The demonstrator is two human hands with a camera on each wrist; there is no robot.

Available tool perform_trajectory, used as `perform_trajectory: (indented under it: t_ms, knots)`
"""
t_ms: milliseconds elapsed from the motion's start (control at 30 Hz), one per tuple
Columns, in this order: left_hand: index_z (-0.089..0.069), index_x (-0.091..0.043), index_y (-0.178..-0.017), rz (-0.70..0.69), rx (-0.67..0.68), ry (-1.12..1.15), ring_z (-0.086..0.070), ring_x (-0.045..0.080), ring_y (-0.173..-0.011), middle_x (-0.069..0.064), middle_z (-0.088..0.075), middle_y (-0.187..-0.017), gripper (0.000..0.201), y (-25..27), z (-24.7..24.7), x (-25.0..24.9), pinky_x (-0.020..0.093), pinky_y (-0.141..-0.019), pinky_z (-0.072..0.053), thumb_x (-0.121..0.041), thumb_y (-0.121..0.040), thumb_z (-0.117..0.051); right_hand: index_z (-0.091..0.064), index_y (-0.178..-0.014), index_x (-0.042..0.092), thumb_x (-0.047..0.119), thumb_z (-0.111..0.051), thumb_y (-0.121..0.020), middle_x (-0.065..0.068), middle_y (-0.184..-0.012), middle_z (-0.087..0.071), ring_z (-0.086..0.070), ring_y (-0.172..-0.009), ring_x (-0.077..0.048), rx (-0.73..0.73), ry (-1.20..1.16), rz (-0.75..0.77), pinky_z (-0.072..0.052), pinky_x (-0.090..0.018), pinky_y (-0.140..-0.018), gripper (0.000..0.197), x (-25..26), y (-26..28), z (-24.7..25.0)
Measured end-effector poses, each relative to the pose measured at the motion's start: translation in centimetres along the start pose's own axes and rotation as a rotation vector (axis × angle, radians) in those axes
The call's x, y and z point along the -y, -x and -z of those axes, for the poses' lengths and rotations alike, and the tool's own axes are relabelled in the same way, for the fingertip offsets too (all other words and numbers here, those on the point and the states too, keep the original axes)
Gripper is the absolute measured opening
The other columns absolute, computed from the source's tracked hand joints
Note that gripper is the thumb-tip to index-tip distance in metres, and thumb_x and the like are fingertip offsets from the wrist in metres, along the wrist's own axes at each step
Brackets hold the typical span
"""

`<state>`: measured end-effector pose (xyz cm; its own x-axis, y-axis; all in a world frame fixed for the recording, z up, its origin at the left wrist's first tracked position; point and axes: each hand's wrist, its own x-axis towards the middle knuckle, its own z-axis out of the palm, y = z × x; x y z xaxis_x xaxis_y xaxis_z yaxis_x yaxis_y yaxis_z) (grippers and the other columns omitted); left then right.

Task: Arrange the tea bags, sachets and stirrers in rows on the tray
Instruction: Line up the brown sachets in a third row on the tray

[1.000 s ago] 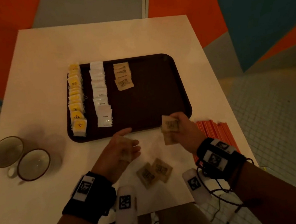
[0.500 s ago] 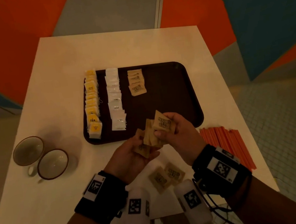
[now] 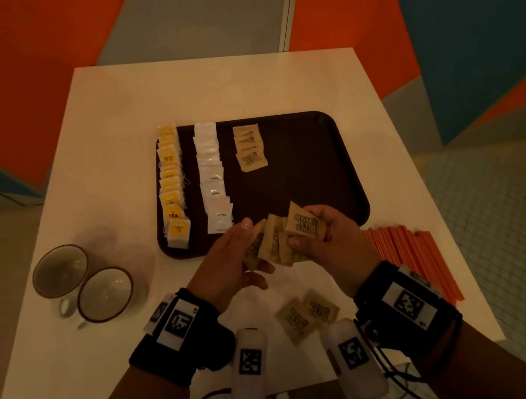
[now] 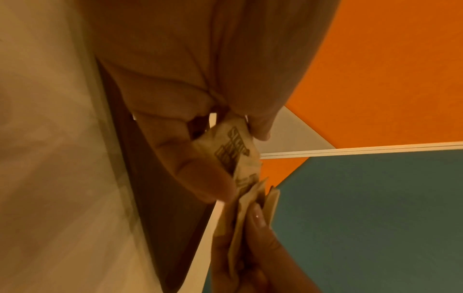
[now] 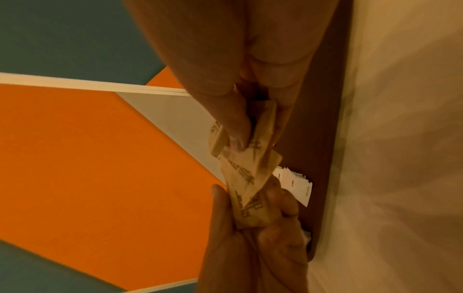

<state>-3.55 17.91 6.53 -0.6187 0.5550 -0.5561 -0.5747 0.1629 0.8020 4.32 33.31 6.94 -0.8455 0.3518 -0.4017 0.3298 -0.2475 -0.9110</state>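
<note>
Both hands meet over the near edge of the dark brown tray point(image 3: 317, 165). My left hand point(image 3: 230, 264) holds a fan of brown sugar sachets point(image 3: 267, 245), also seen as brown sugar sachets point(image 4: 235, 150) and brown sugar sachets point(image 5: 248, 178). My right hand point(image 3: 324, 241) pinches one brown sachet point(image 3: 303, 224) at the same bunch. On the tray lie a row of yellow tea bags point(image 3: 171, 184), a row of white coffee sachets point(image 3: 213, 175) and a short row of brown sachets point(image 3: 250, 149). Two brown sachets point(image 3: 307, 315) lie on the table near me. Orange stirrers point(image 3: 413, 260) lie right of the tray.
Two empty cups point(image 3: 82, 283) stand on the white table point(image 3: 207, 89) left of the tray. The tray's right half is bare. The table ends close behind the wrists; tiled floor lies to the right.
The hands came together: the right hand brought its sachets to the left hand's, and both now hold one fanned bunch at the tray's near edge.
</note>
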Motion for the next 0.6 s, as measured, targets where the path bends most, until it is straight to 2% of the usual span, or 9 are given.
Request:
perform_trajectory:
  t_ms: [133,267,333,467,533,600]
  knots:
    - [-0.056,-0.013,-0.114,-0.002,0.015,-0.018,-0.068,0.023,-0.075,0.015,-0.067,-0.1,0.033,0.1,0.3,-0.3,0.027,-0.052,-0.054,-0.034,-0.097,-0.038,-0.058,-0.104,0.016,-0.003,-0.068,-0.075,-0.005,-0.102,-0.069,-0.067,-0.096,-0.019,-0.003,0.107,0.052,-0.057,-0.042,-0.08,0.036,0.0,0.1,-0.1]
    - [-0.055,-0.014,-0.106,0.031,0.04,-0.067,-0.065,0.021,-0.068,0.011,-0.066,-0.094,0.023,0.3,0.9,-0.3,0.027,-0.049,-0.051,-0.025,-0.098,-0.036,-0.058,-0.097,0.02,-0.006,-0.067,-0.075,-0.002,-0.095,-0.069,-0.068,-0.091,-0.014,0.023,0.128,0.089,-0.058,-0.035,-0.076,0.035,0.3,0.0,0.4]
    - [-0.06,-0.016,-0.102,0.057,0.057,-0.124,-0.063,0.017,-0.063,0.008,-0.066,-0.09,0.024,0.4,1.2,-0.3,0.026,-0.048,-0.049,-0.027,-0.097,-0.038,-0.057,-0.095,0.024,-0.008,-0.067,-0.075,-0.002,-0.097,-0.068,-0.067,-0.091,-0.012,0.086,0.225,0.117,-0.058,-0.03,-0.075,0.039,0.8,-0.2,0.8]
    - [-0.064,-0.014,-0.1,0.074,0.113,-0.196,-0.061,0.015,-0.062,0.003,-0.067,-0.078,0.033,0.5,1.0,-0.4,0.025,-0.049,-0.049,-0.036,-0.095,-0.04,-0.055,-0.093,0.033,-0.004,-0.066,-0.076,0.001,-0.098,-0.065,-0.065,-0.093,-0.013,0.244,0.524,0.156,-0.057,-0.03,-0.078,0.042,1.5,-0.4,1.0]
    - [-0.064,-0.01,-0.102,0.047,0.124,-0.246,-0.061,0.013,-0.06,0.005,-0.067,-0.078,0.028,0.4,0.7,-0.3,0.024,-0.049,-0.05,-0.03,-0.094,-0.045,-0.054,-0.093,0.035,-0.003,-0.066,-0.076,0.004,-0.097,-0.064,-0.065,-0.093,-0.012,0.234,0.551,0.161,-0.057,-0.029,-0.078,0.043,1.3,-0.6,0.8]
    - [-0.064,-0.007,-0.1,0.018,0.088,-0.26,-0.061,0.01,-0.057,0.007,-0.067,-0.079,0.022,0.1,0.7,-0.1,0.022,-0.049,-0.05,-0.022,-0.093,-0.049,-0.054,-0.093,0.035,-0.004,-0.067,-0.075,0.003,-0.098,-0.065,-0.064,-0.095,-0.013,0.153,0.492,0.165,-0.057,-0.028,-0.077,0.045,0.9,-0.8,0.8]
